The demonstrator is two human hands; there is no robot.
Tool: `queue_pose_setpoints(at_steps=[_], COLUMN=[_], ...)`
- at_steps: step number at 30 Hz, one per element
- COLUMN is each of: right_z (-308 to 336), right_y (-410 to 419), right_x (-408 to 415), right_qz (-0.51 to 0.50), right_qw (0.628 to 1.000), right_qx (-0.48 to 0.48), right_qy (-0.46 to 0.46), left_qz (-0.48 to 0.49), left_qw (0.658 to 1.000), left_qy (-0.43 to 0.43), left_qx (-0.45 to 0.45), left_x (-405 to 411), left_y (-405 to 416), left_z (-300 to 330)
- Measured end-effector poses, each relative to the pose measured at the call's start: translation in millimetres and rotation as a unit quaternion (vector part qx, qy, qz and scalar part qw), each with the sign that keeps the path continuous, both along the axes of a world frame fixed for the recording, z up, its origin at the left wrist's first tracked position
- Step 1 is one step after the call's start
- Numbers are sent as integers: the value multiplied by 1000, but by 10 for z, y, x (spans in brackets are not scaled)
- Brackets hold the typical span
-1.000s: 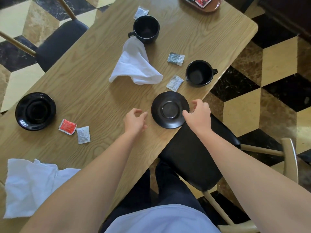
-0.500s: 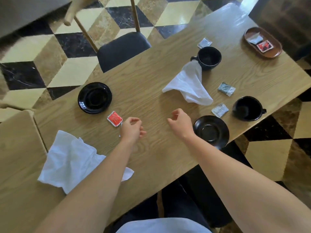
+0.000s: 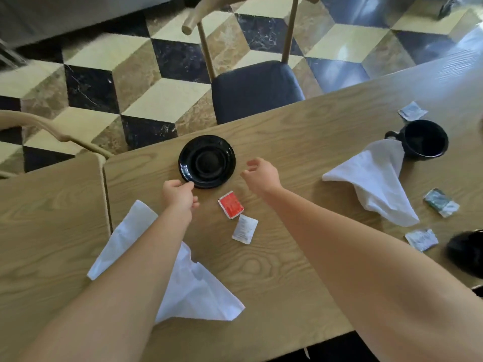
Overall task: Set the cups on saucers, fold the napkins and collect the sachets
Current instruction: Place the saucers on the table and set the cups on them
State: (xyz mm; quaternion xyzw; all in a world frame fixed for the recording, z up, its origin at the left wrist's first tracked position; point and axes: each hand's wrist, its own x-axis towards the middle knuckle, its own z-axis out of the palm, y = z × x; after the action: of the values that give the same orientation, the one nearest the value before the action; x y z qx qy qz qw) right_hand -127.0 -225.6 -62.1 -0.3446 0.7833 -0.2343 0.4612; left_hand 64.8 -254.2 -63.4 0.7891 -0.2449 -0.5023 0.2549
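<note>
A black saucer (image 3: 207, 162) sits near the far edge of the wooden table (image 3: 300, 270). My left hand (image 3: 179, 195) pinches its near-left rim. My right hand (image 3: 262, 174) hovers just right of the saucer, fingers loosely curled and holding nothing. A red sachet (image 3: 230, 205) and a white sachet (image 3: 245, 229) lie between my forearms. One crumpled white napkin (image 3: 188, 286) lies partly under my left forearm. A second napkin (image 3: 376, 181) leans on a black cup (image 3: 423, 139) at the right. More sachets lie at the right: a white one (image 3: 412, 111), a green one (image 3: 441, 202) and another white one (image 3: 421, 239).
A blurred dark piece of crockery (image 3: 465, 253) shows at the right edge. A chair with a dark seat (image 3: 256, 90) stands at the table's far side. A second wooden table (image 3: 52, 231) adjoins on the left, with a chair back (image 3: 52, 131) behind it.
The view swung left, away from the saucer near the table's front edge. Both hands moved forward to the far saucer, and my left hand took hold of its rim.
</note>
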Motion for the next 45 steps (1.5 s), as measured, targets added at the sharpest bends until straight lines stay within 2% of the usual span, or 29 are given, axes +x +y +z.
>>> queue_pose_setpoints(at_steps=[5, 15, 21, 32, 45], right_z=[-193, -368, -197, -157, -296], right_y=[-378, -513, -501, -581, -558], right_x=[123, -105, -834, -2257, -2606], right_qz=[20, -12, -78, -177, -198], right_qw=[1000, 998, 993, 983, 979], right_qx=[-18, 5, -13, -34, -32], right_qy=[-5, -55, -88, -34, -36], left_qz=[9, -61, -132, -250, -263], left_qw=[1000, 998, 990, 962, 961], left_qy=[2, 0, 31, 85, 82], left_qx=[-17, -12, -38, -72, -31], left_x=[90, 101, -618, -2164, -2540], left_y=[-305, -516, -787, -1126, -1274], left_z=[-193, -259, -254, -175, -322])
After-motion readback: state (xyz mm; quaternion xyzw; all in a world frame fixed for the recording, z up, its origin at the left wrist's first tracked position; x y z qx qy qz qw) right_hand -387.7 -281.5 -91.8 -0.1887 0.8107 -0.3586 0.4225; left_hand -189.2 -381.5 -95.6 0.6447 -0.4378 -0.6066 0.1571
